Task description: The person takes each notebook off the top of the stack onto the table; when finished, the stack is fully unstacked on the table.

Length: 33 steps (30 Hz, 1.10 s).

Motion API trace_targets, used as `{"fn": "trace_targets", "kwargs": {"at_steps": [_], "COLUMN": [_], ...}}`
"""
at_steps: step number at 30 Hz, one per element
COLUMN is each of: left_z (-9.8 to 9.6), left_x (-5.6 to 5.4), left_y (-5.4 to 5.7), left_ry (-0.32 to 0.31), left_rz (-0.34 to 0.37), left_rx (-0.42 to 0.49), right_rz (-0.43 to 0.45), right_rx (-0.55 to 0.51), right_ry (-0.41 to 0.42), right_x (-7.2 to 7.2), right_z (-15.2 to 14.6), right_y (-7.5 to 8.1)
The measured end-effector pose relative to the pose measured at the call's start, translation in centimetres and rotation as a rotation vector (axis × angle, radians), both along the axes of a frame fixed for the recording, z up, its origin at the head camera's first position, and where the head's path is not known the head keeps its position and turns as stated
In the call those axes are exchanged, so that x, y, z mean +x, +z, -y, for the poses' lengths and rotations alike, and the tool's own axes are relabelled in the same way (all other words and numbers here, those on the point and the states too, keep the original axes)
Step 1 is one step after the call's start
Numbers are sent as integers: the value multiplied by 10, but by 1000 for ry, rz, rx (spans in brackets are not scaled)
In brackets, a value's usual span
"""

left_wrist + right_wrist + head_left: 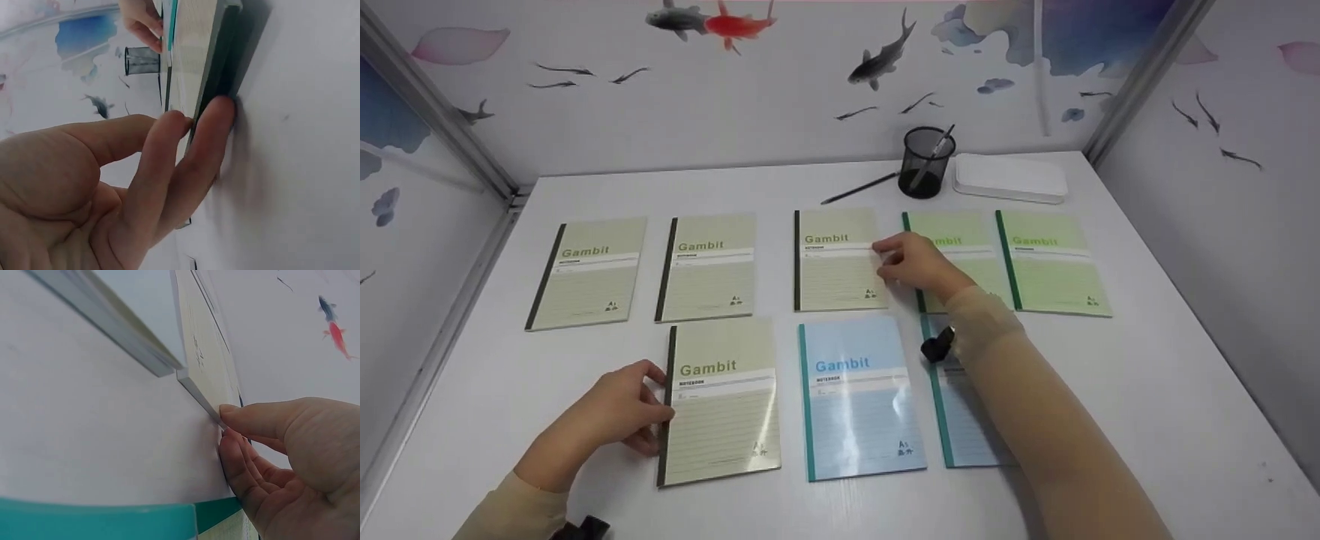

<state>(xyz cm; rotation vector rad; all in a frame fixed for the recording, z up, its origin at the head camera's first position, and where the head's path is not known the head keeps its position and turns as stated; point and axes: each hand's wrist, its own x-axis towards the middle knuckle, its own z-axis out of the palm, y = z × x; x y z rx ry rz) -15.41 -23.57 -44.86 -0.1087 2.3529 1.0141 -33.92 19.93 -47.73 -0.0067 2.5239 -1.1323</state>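
Observation:
Near the front left, my left hand (619, 405) pinches the dark spine of an olive-beige "Gambit" notebook (720, 427). In the left wrist view its fingertips (219, 109) sit at the spine edge, close over the table. My right hand (919, 262) reaches to the back row and pinches the right edge of another olive-beige notebook (836, 281). Thumb and fingers meet at that edge in the right wrist view, at the side of the notebook (205, 360). A green notebook (975, 274) lies partly hidden behind this hand. The right forearm covers much of a blue notebook (960, 420).
Two more olive-beige notebooks (592, 274) lie at the back left, a second green notebook (1054, 262) at the back right. Another blue notebook (859, 420) lies front centre. Behind stand a black mesh pen cup (926, 161), a loose pen (859, 187) and a white case (1009, 176).

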Motion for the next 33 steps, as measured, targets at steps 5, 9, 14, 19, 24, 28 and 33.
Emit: {"fn": "trace_targets", "kwargs": {"at_steps": [5,9,14,19,24,28,33], "left_z": [-4,-2,0,-4,-9,-12,-10], "left_x": [-1,-6,-19,-38,-59,-77,-101], "left_y": [6,11,17,20,18,14,13], "left_ry": [-25,-58,-86,-40,16,15,20], "left_rz": [-40,-68,-194,-368,-483,-511,-550], "left_rx": [-102,-159,-249,-288,-218,-120,-126], "right_rz": [-5,-43,-89,-105,-197,-238,-271], "right_rx": [-12,-29,-80,-131,-80,-30,81], "right_ry": [4,40,71,37,-14,-20,-3], "right_x": [-1,-2,0,6,12,15,18], "right_z": [2,3,1,-15,-51,-85,-119], "right_y": [-4,-10,-13,-7,-5,-4,1]}}
